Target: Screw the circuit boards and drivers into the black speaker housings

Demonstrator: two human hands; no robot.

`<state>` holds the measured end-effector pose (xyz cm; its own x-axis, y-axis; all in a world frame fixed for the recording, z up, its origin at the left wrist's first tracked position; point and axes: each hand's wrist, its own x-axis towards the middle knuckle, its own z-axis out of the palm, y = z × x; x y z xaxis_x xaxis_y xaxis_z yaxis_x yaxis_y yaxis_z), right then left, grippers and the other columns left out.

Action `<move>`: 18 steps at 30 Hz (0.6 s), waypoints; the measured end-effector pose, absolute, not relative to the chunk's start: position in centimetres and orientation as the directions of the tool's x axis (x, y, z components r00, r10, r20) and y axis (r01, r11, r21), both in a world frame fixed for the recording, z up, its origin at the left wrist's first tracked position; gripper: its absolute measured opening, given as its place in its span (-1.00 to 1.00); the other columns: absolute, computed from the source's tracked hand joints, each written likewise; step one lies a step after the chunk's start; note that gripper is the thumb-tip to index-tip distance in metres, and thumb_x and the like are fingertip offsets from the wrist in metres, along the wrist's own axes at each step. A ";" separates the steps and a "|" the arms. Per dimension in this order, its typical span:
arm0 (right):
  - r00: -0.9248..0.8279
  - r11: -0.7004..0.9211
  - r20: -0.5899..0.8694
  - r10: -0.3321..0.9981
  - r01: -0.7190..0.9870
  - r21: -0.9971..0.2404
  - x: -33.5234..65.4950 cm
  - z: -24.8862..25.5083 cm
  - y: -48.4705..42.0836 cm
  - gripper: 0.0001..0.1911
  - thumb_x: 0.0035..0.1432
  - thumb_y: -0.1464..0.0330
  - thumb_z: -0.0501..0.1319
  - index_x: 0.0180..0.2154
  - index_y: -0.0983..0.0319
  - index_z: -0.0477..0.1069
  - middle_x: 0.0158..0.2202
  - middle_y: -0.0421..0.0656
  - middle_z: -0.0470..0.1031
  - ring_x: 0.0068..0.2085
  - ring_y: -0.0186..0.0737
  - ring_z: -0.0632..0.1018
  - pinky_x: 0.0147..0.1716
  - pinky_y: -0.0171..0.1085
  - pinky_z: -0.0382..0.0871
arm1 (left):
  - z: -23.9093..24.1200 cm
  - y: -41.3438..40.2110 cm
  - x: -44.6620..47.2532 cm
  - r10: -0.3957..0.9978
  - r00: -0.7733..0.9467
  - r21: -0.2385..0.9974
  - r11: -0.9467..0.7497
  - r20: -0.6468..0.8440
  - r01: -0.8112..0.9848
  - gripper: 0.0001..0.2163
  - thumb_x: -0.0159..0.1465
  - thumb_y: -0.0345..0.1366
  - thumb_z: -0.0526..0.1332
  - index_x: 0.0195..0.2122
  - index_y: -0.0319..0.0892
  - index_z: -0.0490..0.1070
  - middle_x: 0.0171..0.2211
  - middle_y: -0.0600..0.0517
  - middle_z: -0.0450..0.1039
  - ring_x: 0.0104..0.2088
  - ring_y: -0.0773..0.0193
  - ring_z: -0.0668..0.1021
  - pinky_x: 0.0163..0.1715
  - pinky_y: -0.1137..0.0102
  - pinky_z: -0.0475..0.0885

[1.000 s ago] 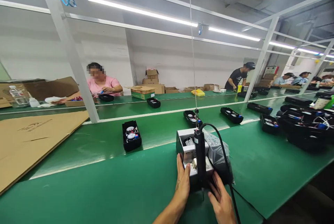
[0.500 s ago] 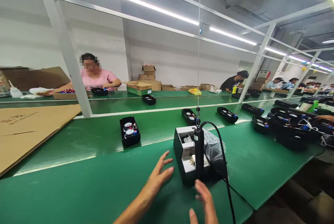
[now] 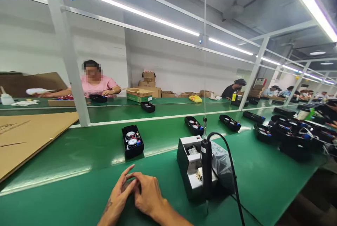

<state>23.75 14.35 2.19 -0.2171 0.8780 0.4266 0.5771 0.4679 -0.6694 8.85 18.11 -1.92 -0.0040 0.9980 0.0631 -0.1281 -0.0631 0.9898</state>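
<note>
Above the near green bench, my left hand (image 3: 119,193) and my right hand (image 3: 149,192) meet at the fingertips. The left fingers stretch forward, thumb apart from them, and nothing shows in that hand. My right hand is curled, its bent fingers against the left ones; its fingertips are partly hidden, so I cannot make out whether anything is in them. To the right stands a grey and black screw feeder (image 3: 190,164) with small pale pieces in its front tray. A black electric screwdriver (image 3: 206,164) hangs upright from a cable in front of it, touched by neither hand.
A black speaker housing (image 3: 132,142) with two round drivers lies on the belt ahead. Several more housings (image 3: 296,127) are piled at the right. A cardboard sheet (image 3: 34,134) covers the left side. A clear plastic bag (image 3: 222,164) sits behind the feeder. Across the line, a person in pink (image 3: 97,85) works.
My hands, apart and spread near the feeder before, have moved left and come together. The right hand has curled. The view has shifted slightly.
</note>
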 end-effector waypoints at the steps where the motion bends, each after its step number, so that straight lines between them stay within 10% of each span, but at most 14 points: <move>1: -0.222 0.476 0.432 0.874 0.569 -0.671 23.8 1.7 14.4 -0.38 0.14 0.53 0.21 0.20 0.01 0.50 -0.08 -0.17 0.79 -0.11 0.09 0.79 -0.08 -0.06 0.67 | -2.3 18.0 8.9 0.996 -0.008 0.990 -0.087 0.087 -0.112 -0.18 -0.02 0.15 0.56 0.24 -0.06 0.48 -0.11 -0.02 0.72 0.03 -0.15 0.74 0.00 0.18 0.70; 9: -0.292 0.558 0.478 0.828 0.348 -0.753 24.8 0.8 12.8 -0.37 0.16 0.56 0.14 0.23 0.09 0.48 0.07 -0.13 0.76 0.04 -0.04 0.77 0.06 -0.20 0.65 | -3.2 15.1 10.1 0.900 0.064 0.865 -0.432 0.431 0.256 -0.56 0.35 -0.20 0.25 0.26 0.02 0.53 0.20 -0.08 0.60 0.15 0.01 0.68 0.22 0.10 0.62; 18: -0.276 0.525 0.453 0.848 0.315 -0.791 24.8 0.9 12.6 -0.38 0.17 0.57 0.14 0.20 0.07 0.52 0.01 -0.17 0.77 -0.01 -0.04 0.79 -0.01 -0.20 0.66 | -2.5 14.4 10.0 0.912 0.088 0.857 -0.408 0.401 0.315 -0.56 0.36 -0.29 0.19 0.26 -0.01 0.52 0.09 -0.06 0.63 -0.02 0.11 0.71 0.11 0.15 0.66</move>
